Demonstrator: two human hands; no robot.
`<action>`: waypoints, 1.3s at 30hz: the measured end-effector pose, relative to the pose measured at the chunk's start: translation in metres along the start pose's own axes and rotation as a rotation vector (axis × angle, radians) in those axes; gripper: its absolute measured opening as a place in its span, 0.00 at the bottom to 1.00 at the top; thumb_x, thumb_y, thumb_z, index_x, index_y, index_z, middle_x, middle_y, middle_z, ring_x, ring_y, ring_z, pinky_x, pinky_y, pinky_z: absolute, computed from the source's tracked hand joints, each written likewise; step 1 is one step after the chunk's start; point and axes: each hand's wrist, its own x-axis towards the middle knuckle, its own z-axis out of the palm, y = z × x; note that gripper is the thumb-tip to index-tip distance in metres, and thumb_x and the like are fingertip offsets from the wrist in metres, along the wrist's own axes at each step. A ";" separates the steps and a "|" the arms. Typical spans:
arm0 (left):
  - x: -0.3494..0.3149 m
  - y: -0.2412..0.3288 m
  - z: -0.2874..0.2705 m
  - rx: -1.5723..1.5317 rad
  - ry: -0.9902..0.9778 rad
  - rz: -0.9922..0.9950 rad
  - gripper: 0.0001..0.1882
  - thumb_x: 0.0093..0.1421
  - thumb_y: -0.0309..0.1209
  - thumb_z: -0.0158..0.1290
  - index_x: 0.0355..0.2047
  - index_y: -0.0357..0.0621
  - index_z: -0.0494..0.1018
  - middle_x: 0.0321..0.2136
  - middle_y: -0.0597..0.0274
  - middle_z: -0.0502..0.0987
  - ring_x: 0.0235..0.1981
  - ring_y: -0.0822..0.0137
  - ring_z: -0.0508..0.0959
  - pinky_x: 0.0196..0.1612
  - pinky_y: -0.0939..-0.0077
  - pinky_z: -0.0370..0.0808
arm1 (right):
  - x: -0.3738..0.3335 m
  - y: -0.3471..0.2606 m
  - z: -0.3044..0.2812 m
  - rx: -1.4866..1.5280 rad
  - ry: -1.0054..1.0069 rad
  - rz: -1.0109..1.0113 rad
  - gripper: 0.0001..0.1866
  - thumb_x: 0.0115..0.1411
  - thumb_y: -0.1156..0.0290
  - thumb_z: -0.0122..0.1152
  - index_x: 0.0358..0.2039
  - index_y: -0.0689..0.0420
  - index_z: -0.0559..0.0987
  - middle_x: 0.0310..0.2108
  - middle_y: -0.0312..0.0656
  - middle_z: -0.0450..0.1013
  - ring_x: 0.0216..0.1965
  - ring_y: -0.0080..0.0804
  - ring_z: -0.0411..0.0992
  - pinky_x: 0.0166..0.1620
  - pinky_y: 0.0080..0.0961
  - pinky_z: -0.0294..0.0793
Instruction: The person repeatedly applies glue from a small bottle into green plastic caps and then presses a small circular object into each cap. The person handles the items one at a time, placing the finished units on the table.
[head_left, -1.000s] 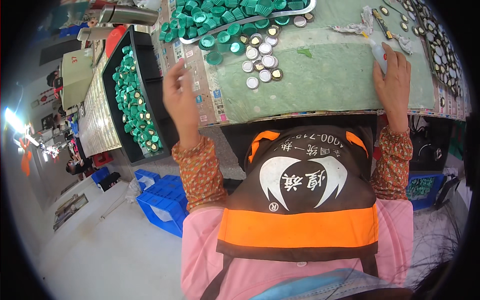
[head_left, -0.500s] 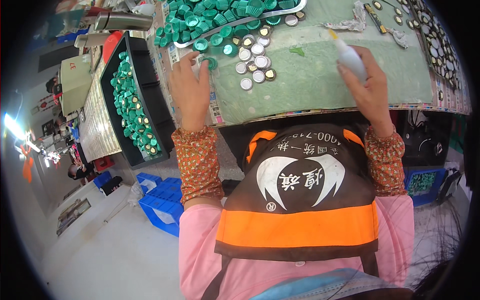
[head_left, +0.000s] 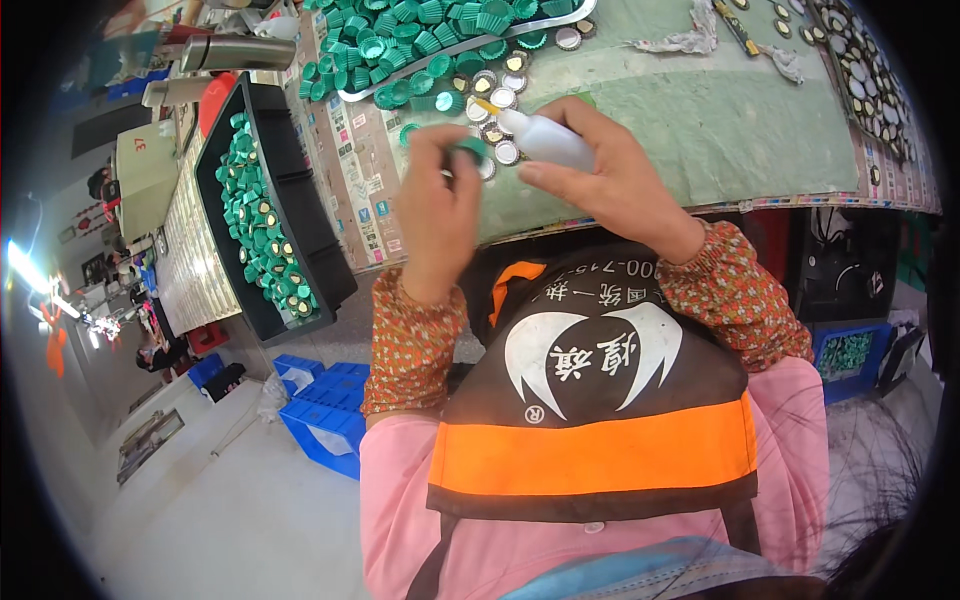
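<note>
Between the thumb and fingers of my left hand (head_left: 437, 205) is a green fluted cup (head_left: 470, 150), somewhat blurred by motion. My right hand (head_left: 605, 180) grips a white squeeze bottle (head_left: 548, 138), its yellow nozzle pointing left toward that cup, apart from it. Under and beyond the two hands lie several crimped metal caps (head_left: 503, 98), some with pale round faces up, some showing a gold spot. My hands partly hide these caps. A heap of green fluted cups (head_left: 430, 40) fills a metal-edged tray (head_left: 395, 78) beyond my left hand, with some spilled over its near edge.
A black bin (head_left: 300, 215) with green cups, some with gold spots, stands at left. Crumpled white tissue (head_left: 690, 35) and a yellow-black tube (head_left: 737, 28) lie at the far right of the green work surface (head_left: 740, 150). More caps (head_left: 865, 75) fill the right end.
My left hand has picked up a green cup and drawn it inward to the right. My right hand has brought the squeeze bottle leftward, tilting its nozzle toward the cup.
</note>
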 end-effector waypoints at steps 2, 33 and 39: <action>-0.013 0.014 0.004 -0.106 -0.165 -0.097 0.11 0.68 0.25 0.50 0.49 0.40 0.70 0.35 0.57 0.78 0.30 0.70 0.77 0.31 0.73 0.76 | 0.000 0.007 0.007 0.026 0.019 -0.019 0.17 0.61 0.66 0.69 0.47 0.57 0.75 0.33 0.33 0.71 0.33 0.17 0.69 0.35 0.19 0.70; -0.048 -0.008 0.012 -1.576 -0.353 -0.697 0.32 0.70 0.35 0.47 0.70 0.37 0.52 0.48 0.49 0.74 0.42 0.63 0.78 0.42 0.64 0.87 | -0.054 -0.013 -0.030 -0.278 -0.057 -0.176 0.18 0.59 0.66 0.67 0.47 0.57 0.75 0.35 0.46 0.76 0.30 0.48 0.78 0.33 0.34 0.76; -0.052 -0.007 0.014 -1.580 -0.369 -0.721 0.33 0.70 0.34 0.49 0.70 0.37 0.52 0.49 0.48 0.75 0.41 0.65 0.79 0.43 0.65 0.88 | -0.055 -0.017 -0.022 -0.332 0.001 -0.365 0.16 0.56 0.67 0.69 0.42 0.56 0.76 0.28 0.44 0.76 0.28 0.48 0.78 0.30 0.34 0.75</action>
